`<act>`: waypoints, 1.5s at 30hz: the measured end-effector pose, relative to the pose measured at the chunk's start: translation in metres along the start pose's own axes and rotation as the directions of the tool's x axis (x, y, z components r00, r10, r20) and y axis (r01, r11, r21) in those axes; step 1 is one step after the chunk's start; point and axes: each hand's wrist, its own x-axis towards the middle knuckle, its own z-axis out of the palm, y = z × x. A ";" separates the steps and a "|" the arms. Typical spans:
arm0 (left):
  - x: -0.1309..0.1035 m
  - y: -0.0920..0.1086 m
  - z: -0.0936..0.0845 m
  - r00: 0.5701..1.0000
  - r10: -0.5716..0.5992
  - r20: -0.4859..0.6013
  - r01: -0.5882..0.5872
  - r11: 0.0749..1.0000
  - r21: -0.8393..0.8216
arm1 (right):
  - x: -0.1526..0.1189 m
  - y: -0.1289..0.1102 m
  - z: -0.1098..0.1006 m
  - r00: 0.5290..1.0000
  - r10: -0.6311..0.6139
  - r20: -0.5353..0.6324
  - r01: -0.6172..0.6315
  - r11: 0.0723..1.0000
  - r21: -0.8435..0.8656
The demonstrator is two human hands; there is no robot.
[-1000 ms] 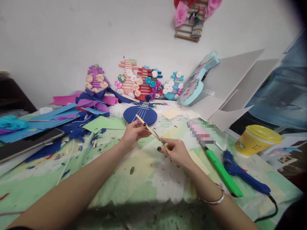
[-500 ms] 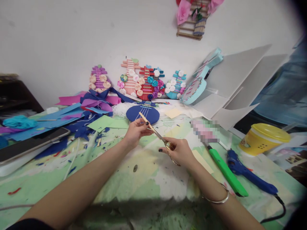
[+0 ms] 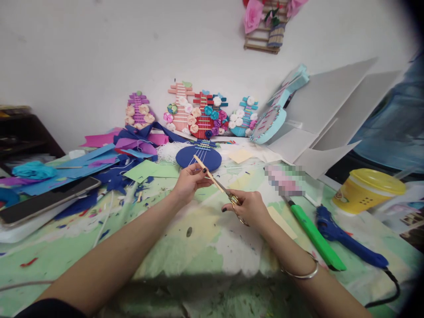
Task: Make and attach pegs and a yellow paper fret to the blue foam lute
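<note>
My left hand (image 3: 188,182) pinches a narrow cream strip (image 3: 199,162), which looks like folded paper, between thumb and fingers. The strip slants from upper left down to the right. My right hand (image 3: 253,210) is closed around the gold handles of a pair of scissors (image 3: 234,199). The blades lie along the strip's lower right end, close to my left fingertips; whether they are parted is hard to make out. Just beyond my left hand lies a dark blue lute-shaped craft piece (image 3: 184,154) with pale strings, its lower edge partly covered by the strip and fingers.
Left are a phone (image 3: 49,201), coloured paper scraps (image 3: 142,170) and white string (image 3: 167,152). A green-handled cutter (image 3: 314,236), blue glue gun (image 3: 351,247) and yellow tub (image 3: 367,194) lie right. Decorated lute crafts (image 3: 200,115) lean against the wall.
The cream strip's lower right end now shows beside the scissor blades, farther down than before. Both hands keep their grips. The whole view has shifted slightly.
</note>
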 end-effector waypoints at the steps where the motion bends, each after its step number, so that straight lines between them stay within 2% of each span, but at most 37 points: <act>1: 0.000 0.000 0.000 1.000 -0.004 0.001 0.004 1.000 0.002 | 0.000 0.000 0.000 1.000 0.005 -0.004 -0.005 1.000 0.003; 14: -0.005 -0.001 0.005 0.997 0.010 0.072 -0.014 0.999 0.048 | -0.002 -0.005 -0.003 0.995 0.074 -0.064 -0.071 0.996 0.048; 20: -0.007 -0.001 0.006 0.994 0.000 0.105 -0.006 0.998 0.057 | -0.002 -0.005 -0.003 0.995 0.082 -0.048 -0.081 0.996 0.030; 26: -0.010 0.001 0.009 0.996 -0.032 0.086 0.029 0.999 0.045 | -0.002 -0.003 -0.001 0.998 0.042 -0.043 -0.042 0.999 -0.015; 33: -0.010 0.001 0.010 0.995 -0.043 0.093 0.039 0.998 0.044 | -0.001 -0.001 0.000 0.997 0.050 -0.057 -0.049 0.999 0.016; 40: -0.009 0.000 0.009 0.994 -0.031 0.107 0.027 0.999 0.041 | -0.003 -0.004 -0.001 0.995 0.098 -0.031 -0.093 0.987 0.128; 45: -0.010 0.002 0.009 0.992 0.004 0.123 -0.009 0.999 0.043 | -0.001 -0.002 -0.002 0.973 0.227 -0.040 -0.206 0.936 0.287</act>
